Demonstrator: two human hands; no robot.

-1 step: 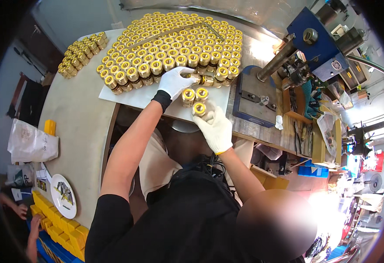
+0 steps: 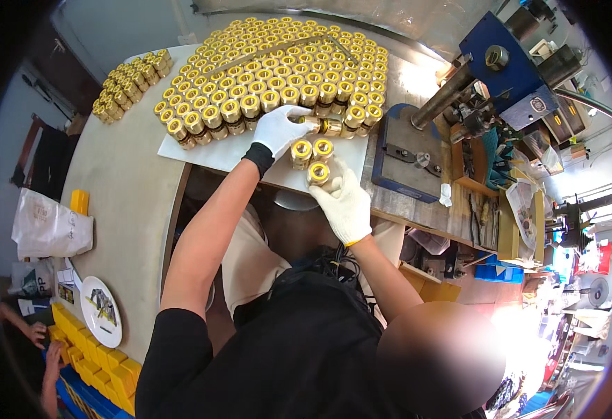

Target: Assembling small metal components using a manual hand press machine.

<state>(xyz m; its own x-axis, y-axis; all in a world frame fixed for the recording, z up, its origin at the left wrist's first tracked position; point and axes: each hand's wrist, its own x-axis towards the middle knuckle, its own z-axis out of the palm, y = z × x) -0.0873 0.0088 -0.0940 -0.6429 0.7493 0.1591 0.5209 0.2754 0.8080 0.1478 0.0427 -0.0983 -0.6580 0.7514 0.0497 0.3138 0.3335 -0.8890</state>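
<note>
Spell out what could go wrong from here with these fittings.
The front fitting, at the right hand, stands near the edge of the white sheet; a slip might send it over.

The left hand grips a sideways fitting close to the packed block; a nudge could topple neighbours.

The bent bar across the tops might slide if bumped.

Harsh glare (image 2: pixel 512 332) whitens the lower right, while fisheye distortion curves the table (image 2: pixel 121 216) toward black corners.
</note>
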